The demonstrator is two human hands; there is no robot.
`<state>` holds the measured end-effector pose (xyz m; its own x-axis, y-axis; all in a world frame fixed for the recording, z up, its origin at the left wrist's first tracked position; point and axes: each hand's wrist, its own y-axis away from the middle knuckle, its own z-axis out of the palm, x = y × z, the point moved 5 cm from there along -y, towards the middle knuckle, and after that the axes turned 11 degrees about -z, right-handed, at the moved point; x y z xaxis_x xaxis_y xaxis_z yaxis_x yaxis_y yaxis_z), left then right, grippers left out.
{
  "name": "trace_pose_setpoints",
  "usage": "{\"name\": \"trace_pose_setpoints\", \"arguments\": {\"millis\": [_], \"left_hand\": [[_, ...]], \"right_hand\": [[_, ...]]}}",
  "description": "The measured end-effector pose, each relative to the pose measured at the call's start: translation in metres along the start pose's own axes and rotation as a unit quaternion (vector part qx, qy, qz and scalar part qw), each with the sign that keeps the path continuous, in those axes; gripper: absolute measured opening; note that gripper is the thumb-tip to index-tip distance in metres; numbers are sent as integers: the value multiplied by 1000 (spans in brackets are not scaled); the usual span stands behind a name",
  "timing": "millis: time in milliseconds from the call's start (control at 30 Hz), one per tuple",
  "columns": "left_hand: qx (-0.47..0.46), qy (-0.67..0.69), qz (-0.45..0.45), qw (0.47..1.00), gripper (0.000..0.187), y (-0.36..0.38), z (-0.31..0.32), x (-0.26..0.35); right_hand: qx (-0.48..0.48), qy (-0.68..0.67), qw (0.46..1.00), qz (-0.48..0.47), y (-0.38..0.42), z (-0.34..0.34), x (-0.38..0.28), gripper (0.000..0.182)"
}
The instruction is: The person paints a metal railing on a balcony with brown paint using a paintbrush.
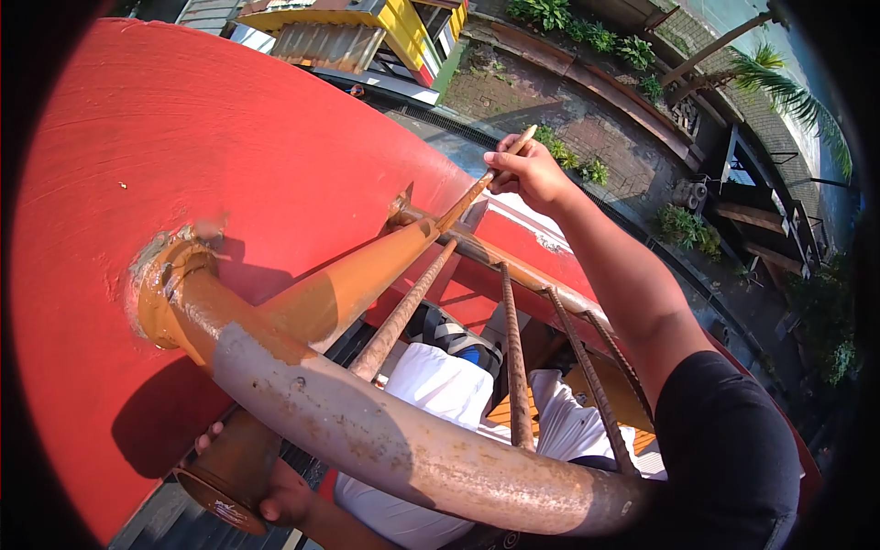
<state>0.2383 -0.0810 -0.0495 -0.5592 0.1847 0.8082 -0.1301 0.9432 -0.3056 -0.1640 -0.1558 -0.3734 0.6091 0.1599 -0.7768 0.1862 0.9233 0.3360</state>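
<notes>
My right hand [527, 172] is closed round the handle of a slim paintbrush [477, 194], held out over the railing. The brush's lower end meets the orange-coated brace pipe [367, 275] near its join with the thin rail [500, 257]. My left hand [289, 495] grips a brown cup [240, 463] under the thick curved pipe [403, 422], which hides part of both. Orange coating covers the curved pipe's wall end, while the rest is grey and rusty.
A red wall [229, 119] fills the left side. Rusty ribbed bars [516, 367] link the two pipes. White cloth [440, 385] shows behind them. Far below lie a paved yard [568, 119], plants [687, 229] and a yellow structure [403, 37].
</notes>
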Motion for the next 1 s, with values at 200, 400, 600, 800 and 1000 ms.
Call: {"name": "trace_pose_setpoints", "arguments": {"millis": [200,400,600,800,1000], "left_hand": [[7,-5,-5,1000,112,1,0,0],[-7,10,6,1000,109,-1,5,6],[-14,4,2,1000,108,1,0,1],[-13,5,1,1000,108,1,0,0],[-13,14,-7,1000,109,0,-2,-4]], "right_hand": [[62,100,990,78,3,-33,57,25],[27,34,995,95,11,-27,54,27],[63,55,993,88,3,-30,56,22],[97,110,986,81,-3,-35,51,21],[87,159,980,84,4,-31,46,22]]}}
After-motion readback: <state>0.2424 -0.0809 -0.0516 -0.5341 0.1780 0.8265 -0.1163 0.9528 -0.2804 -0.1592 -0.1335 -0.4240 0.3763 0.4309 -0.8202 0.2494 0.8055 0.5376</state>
